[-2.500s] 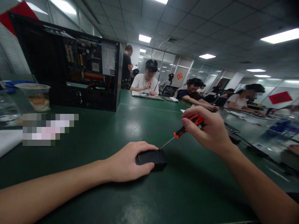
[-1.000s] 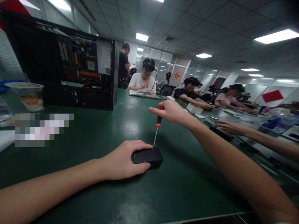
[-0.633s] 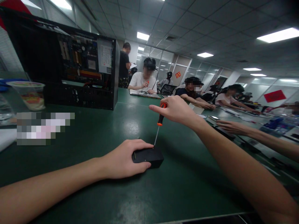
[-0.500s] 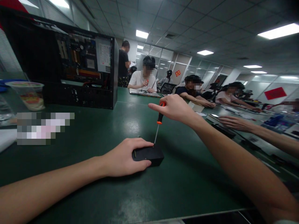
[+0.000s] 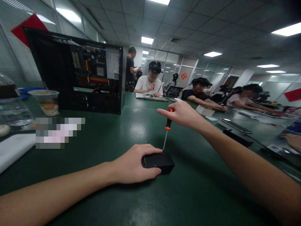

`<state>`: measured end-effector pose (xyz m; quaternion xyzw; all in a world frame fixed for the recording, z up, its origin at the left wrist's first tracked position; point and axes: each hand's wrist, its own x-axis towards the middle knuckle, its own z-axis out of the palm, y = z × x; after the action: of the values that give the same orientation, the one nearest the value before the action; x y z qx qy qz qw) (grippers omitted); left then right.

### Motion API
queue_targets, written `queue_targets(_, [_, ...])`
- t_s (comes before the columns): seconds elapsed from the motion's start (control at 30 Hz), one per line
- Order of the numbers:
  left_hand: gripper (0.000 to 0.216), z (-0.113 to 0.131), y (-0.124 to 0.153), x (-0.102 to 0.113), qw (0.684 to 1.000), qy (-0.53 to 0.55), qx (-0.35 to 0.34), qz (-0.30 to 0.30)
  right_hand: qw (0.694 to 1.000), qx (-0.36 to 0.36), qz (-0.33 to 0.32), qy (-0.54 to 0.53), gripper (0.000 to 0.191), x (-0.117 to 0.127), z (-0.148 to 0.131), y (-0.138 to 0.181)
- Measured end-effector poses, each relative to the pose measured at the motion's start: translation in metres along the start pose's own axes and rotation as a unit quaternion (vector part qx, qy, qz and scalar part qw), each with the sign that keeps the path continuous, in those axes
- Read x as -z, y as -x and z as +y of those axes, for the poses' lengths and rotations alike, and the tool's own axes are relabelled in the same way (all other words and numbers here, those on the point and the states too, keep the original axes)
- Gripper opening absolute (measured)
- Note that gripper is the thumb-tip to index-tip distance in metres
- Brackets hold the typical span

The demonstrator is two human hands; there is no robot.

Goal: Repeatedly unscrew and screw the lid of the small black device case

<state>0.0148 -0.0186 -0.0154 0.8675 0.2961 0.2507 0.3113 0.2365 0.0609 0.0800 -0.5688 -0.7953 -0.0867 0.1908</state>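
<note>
On the green tabletop [image 5: 94,201] lies a small black box-shaped device [image 5: 162,161] with tiny screws along its upper edges. My left hand [image 5: 134,164] grips it from the left, thumb on the near side and fingers along the far side. Above it, my right hand [image 5: 184,114] holds a screwdriver [image 5: 168,124] with a black and orange handle. The shaft leans slightly, and its tip meets the far upper edge of the device, close to my left fingertip. Whatever the tip sits in is too small to make out.
An opened computer case [image 5: 101,103] stands at the back left. Beside it are a plastic cup [image 5: 48,102], a large clear bottle [image 5: 15,110] and a white object [image 5: 16,147]. A laptop-like slab [image 5: 236,125] lies to the right. Several people sit across the tables.
The view has shifted, so everything appears farther right and slightly lower. Both hands keep their hold, and the screwdriver tip stays on the device. Another person's hand has drawn back at the right.
</note>
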Motion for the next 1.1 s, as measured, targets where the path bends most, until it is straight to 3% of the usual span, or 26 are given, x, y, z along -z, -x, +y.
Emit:
queue_targets(0.1, [0.052,0.0,-0.001,0.0,1.0,0.007,-0.004,-0.003,1.0,0.017,0.004,-0.003,0.068,0.0,0.002,-0.001])
queue_targets(0.2, [0.052,-0.001,0.0,0.0,1.0,0.007,-0.008,-0.007,0.996,0.081,0.013,-0.019,0.062,0.006,0.001,0.003])
queue_targets(0.4, [0.052,-0.002,0.002,-0.002,1.0,0.0,-0.029,-0.011,0.967,0.237,-0.012,-0.094,0.028,0.041,-0.013,0.026])
queue_targets(0.5, [0.051,-0.001,0.001,-0.002,0.999,0.0,-0.035,-0.007,0.947,0.292,-0.066,-0.118,0.024,0.063,-0.018,0.042])
queue_targets(0.67, [0.044,0.003,0.002,0.0,1.0,-0.002,-0.01,-0.002,0.929,0.299,-0.172,-0.135,0.017,0.085,-0.023,0.059])
queue_targets(0.73, [0.043,0.004,0.004,0.001,1.0,0.0,0.008,-0.001,0.941,0.278,-0.162,-0.108,0.021,0.083,-0.024,0.06])
queue_targets(0.87, [0.042,0.003,0.008,0.003,0.999,0.001,0.037,-0.008,0.968,0.239,-0.062,-0.038,0.028,0.073,-0.023,0.055])
queue_targets(1.0, [0.042,0.003,0.01,0.003,0.999,-0.003,0.037,-0.011,0.955,0.275,-0.07,-0.084,0.029,0.071,-0.021,0.053])
queue_targets(1.1, [0.041,0.003,0.01,0.003,0.999,-0.004,0.033,-0.011,0.946,0.293,-0.04,-0.135,0.03,0.073,-0.022,0.054])
